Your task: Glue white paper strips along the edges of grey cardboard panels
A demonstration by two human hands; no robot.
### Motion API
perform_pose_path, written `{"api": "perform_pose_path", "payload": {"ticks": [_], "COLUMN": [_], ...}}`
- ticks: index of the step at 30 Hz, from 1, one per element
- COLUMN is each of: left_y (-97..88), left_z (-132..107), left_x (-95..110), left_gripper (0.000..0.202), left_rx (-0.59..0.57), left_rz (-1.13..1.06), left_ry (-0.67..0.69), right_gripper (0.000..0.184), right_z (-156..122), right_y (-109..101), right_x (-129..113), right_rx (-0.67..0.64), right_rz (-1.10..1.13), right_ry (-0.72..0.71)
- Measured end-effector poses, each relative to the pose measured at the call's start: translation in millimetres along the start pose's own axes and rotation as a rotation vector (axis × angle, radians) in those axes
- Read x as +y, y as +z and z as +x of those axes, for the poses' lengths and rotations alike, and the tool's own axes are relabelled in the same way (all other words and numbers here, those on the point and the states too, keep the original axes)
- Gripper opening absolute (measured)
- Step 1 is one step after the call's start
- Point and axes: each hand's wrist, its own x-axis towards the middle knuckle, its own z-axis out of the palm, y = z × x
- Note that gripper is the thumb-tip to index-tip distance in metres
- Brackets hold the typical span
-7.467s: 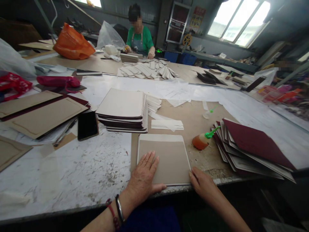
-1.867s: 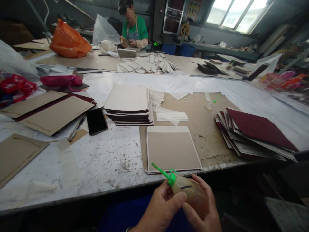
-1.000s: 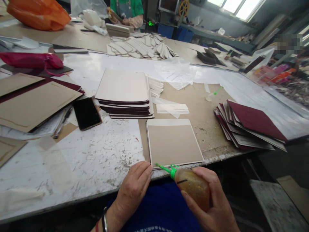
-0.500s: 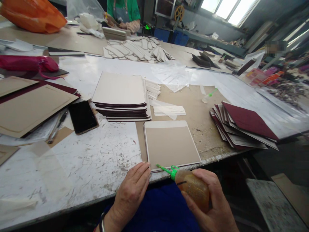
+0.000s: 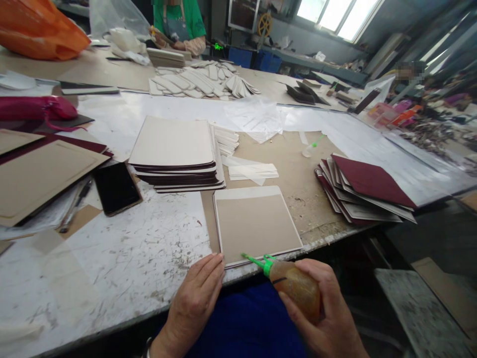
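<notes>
A tan card panel with a pale border (image 5: 255, 224) lies flat at the near table edge. My left hand (image 5: 196, 298) rests with its fingers stretched out, the fingertips touching the panel's near left corner. My right hand (image 5: 328, 313) is wrapped round an amber glue bottle (image 5: 294, 287). The bottle's green nozzle (image 5: 255, 260) points left and touches the panel's near edge.
A stack of pale-topped panels (image 5: 175, 151) sits behind the tan panel, with white strips (image 5: 251, 170) beside it. Dark red covers (image 5: 363, 188) fan out at right. A black phone (image 5: 116, 187) and brown boards (image 5: 40, 171) lie left. A person in green (image 5: 179, 22) works across the table.
The view has drifted slightly, so the table contents sit a little further left. Both hands and the glue bottle keep their places against the panel's near edge.
</notes>
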Motion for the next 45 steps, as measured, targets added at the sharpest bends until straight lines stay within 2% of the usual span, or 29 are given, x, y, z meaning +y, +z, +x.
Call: {"api": "perform_pose_path", "payload": {"ticks": [9, 27, 32, 35, 41, 45], "left_y": [1.5, 1.6, 1.1, 2.0, 2.2, 2.3], "left_z": [0, -1, 3, 2, -2, -2], "left_x": [-1, -8, -6, -5, -2, 0], "left_gripper": [0.027, 0.027, 0.025, 0.025, 0.026, 0.025], "left_rx": [0.006, 0.014, 0.035, 0.047, -0.001, 0.019], "left_rz": [0.004, 0.011, 0.021, 0.023, 0.027, 0.027], "left_ry": [0.040, 0.134, 0.159, 0.120, 0.020, -0.013], "right_gripper": [0.035, 0.036, 0.035, 0.035, 0.037, 0.035], "right_z": [-7, -16, -15, -15, -10, -6], "right_y": [-22, -53, -46, -36, -12, 2], "right_x": [23, 69, 61, 50, 27, 8], "right_rx": [0.082, 0.229, 0.217, 0.188, 0.103, 0.052], "right_rz": [-0.099, -0.235, -0.200, -0.149, -0.042, 0.056], "right_ry": [0.119, 0.247, 0.241, 0.196, 0.096, 0.137]}}
